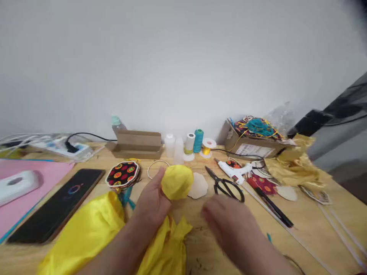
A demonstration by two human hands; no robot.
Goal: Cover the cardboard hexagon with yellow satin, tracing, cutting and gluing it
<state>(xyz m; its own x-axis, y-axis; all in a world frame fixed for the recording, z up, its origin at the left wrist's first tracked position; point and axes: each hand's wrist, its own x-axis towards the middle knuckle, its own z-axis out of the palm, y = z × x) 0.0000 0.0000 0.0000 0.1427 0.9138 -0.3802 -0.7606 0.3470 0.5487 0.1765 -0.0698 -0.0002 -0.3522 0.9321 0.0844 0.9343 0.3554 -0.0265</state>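
Head view: our left hand (153,202) pinches the yellow disc (177,182) by its left edge; the right edge is free, with a pale disc (200,186) just beside it. Our right hand (226,215) is blurred and half curled; we cannot tell whether it holds anything. Bare table (197,233) separates the hands. Scissors (217,179) lie just beyond the right hand.

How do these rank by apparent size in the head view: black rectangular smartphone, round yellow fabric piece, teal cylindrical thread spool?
1. Black rectangular smartphone
2. Round yellow fabric piece, in the left hand
3. Teal cylindrical thread spool
The spool stands farther back, which shrinks it here.
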